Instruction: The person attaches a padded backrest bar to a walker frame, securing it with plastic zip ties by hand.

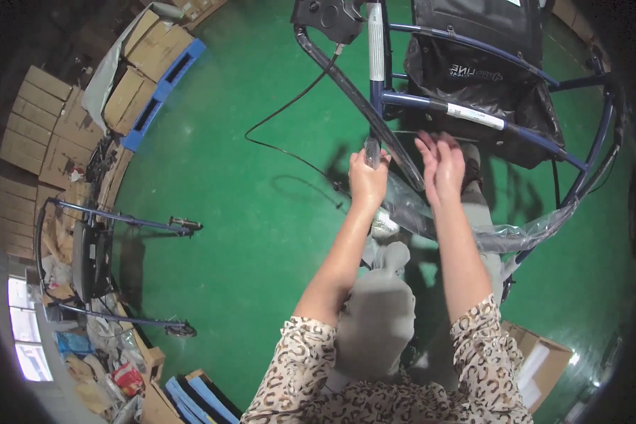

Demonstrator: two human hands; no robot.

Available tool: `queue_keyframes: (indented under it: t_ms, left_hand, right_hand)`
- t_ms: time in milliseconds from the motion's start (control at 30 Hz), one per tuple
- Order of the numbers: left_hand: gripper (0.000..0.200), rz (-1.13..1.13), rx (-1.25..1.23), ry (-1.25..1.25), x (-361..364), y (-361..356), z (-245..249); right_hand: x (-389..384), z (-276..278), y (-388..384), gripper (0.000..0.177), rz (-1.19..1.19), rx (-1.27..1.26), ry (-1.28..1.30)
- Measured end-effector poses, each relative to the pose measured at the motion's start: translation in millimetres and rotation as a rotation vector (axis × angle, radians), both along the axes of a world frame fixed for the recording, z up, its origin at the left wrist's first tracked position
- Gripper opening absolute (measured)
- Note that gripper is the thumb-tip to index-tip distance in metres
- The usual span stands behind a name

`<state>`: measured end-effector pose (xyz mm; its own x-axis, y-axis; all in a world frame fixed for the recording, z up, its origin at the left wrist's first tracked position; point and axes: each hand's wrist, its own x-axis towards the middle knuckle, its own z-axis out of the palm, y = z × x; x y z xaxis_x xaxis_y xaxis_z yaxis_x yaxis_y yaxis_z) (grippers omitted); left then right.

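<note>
A blue tubular frame [403,100] with a black bag [473,78] fills the upper right. My left hand [369,177] is closed round the lower end of an upright blue tube, where a clear plastic piece [372,152] shows. Just right of it, my right hand [442,166] has its fingers apart, close to a dark slanting tube; it holds nothing that I can see. Clear plastic wrap [516,237] covers a curved dark bar below the hands. From a black handle part [328,18] at the top, a thin black cable [261,141] loops down to the left.
On the left stand another blue frame [92,261], stacked cardboard boxes [42,127] and a blue pallet [164,92] with cartons. Loose plastic and scraps lie at the lower left. An open carton [544,364] stands at the lower right on the green floor [212,233].
</note>
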<state>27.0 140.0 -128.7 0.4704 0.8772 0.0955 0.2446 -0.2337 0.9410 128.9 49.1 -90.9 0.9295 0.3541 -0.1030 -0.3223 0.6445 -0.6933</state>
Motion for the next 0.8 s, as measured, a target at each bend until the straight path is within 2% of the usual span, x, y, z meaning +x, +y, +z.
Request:
queue_keyframes:
  t_ms: [33,133,200,333,433,500,533,633,733,800]
  left_hand:
    - [0.010,-0.012,-0.008,-0.015,0,2,-2]
    - [0.020,-0.069,-0.014,0.063,-2,3,4]
    - [0.045,-0.058,-0.040,0.032,-4,-2,17]
    - [0.076,-0.010,-0.048,-0.119,-2,-8,24]
    - [0.068,-0.064,-0.018,-0.066,-1,-1,11]
    - [0.030,-0.058,0.140,0.005,-2,-3,13]
    - [0.021,-0.055,0.179,0.024,-3,-3,15]
    - [0.011,-0.026,0.173,0.079,-5,-5,19]
    - [0.009,0.004,0.020,0.042,-2,-5,15]
    - [0.009,0.018,0.030,-0.034,-1,-7,17]
  right_hand:
    - [0,3,6,0.012,0.042,0.020,-0.009]
    - [1,6,15,0.014,0.374,0.029,-0.048]
    - [2,5,17,0.013,0.563,-0.087,-0.053]
    - [5,-4,22,0.014,0.694,-0.204,-0.016]
    - [6,-11,18,0.015,0.657,-0.207,-0.128]
    - [3,-2,8,0.012,0.557,-0.364,-0.411]
    - [2,2,3,0.013,0.531,-0.402,-0.480]
    - [4,12,-11,0.008,0.479,-0.564,-0.845]
    - [9,15,-15,0.005,0.590,-0.602,-0.987]
    - [9,23,-14,0.006,0.749,-0.581,-0.945]
